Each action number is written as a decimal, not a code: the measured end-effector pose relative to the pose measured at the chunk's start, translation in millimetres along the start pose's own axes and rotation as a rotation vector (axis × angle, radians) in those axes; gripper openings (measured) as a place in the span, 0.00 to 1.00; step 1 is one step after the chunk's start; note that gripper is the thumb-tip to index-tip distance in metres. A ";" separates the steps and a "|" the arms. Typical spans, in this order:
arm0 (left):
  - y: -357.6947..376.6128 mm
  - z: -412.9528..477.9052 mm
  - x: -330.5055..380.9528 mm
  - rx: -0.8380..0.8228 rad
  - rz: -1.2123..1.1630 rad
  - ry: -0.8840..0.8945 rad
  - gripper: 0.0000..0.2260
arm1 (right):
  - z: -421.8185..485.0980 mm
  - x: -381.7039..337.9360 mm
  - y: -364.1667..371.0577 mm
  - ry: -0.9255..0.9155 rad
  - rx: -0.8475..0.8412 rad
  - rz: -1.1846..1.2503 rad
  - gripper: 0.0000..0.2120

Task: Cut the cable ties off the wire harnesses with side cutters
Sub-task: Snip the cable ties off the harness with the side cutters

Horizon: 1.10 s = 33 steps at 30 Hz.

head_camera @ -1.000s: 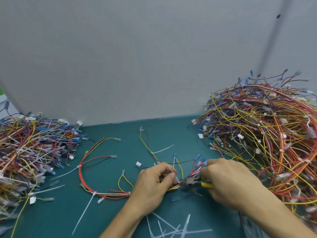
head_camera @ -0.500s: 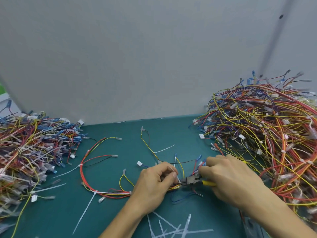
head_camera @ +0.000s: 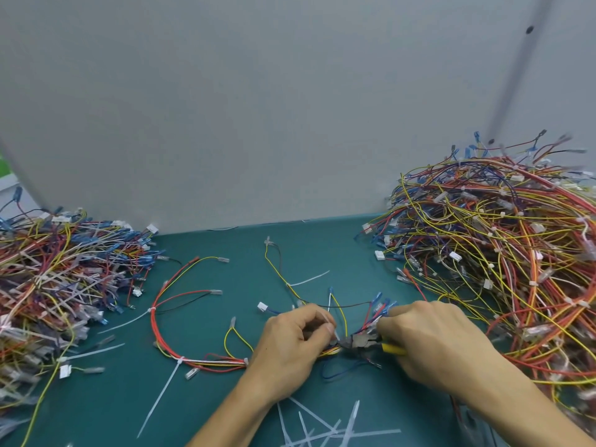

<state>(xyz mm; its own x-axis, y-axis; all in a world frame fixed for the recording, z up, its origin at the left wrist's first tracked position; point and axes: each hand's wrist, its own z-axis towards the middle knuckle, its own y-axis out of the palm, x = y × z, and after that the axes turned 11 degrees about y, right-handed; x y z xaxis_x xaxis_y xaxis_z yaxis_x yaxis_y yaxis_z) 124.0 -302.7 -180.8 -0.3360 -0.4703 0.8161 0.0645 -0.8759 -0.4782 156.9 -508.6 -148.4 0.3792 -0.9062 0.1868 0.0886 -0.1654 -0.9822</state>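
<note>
- Side cutters (head_camera: 359, 341) – dark head, yellow handles – lie low over a teal mat (head_camera: 225, 398) and serve as the reference point here.
- Right hand (head_camera: 435, 346), just right of the cutter head, has its fingers curled round the handles; how far the blades are apart cannot be told.
- Left hand (head_camera: 290, 346), just left of the head, pinches a wire harness (head_camera: 180, 321) between thumb and curled fingers, right at the cutter tips.
- The harness loops away left of the cutters in red and yellow wires, flat on the mat.
- A white cable tie (head_camera: 179, 361) wraps that loop well left of the cutters – its long tail trails toward the near edge.
- Loose cut ties (head_camera: 322, 427) lie crossed on the mat, nearer the person than the cutters.
- A tall harness pile (head_camera: 500, 269) rises right of the cutters; a flatter tangled heap (head_camera: 48, 285) sits far left.
</note>
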 end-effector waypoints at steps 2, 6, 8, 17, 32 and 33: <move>-1.6 0.2 1.9 0.020 -0.110 -0.044 0.09 | 0.3 -1.7 -0.3 0.008 -0.023 0.010 0.04; -15.0 7.6 8.0 0.225 -0.451 -0.193 0.11 | -2.0 0.0 -8.1 0.052 0.006 0.073 0.08; -27.7 13.0 8.7 0.350 -0.556 -0.232 0.12 | -3.7 0.7 -14.1 0.062 -0.012 0.157 0.10; -58.7 10.4 -6.7 0.361 -0.525 -0.271 0.10 | -6.7 -25.1 -43.8 0.015 -0.055 0.397 0.13; -52.5 -3.0 -18.4 0.051 0.096 -0.014 0.10 | 21.8 -67.9 -1.6 0.137 -0.114 0.623 0.19; -56.2 -3.8 -18.0 -0.023 0.125 -0.014 0.12 | 21.7 -65.2 -2.3 0.125 -0.141 0.604 0.22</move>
<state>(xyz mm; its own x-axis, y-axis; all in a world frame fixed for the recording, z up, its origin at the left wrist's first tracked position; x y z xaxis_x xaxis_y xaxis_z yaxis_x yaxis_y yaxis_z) 122.8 -244.6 -169.9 -0.3136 -0.5771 0.7541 0.0835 -0.8078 -0.5835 152.0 -440.7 -158.0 0.2131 -0.8930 -0.3964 -0.2332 0.3475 -0.9082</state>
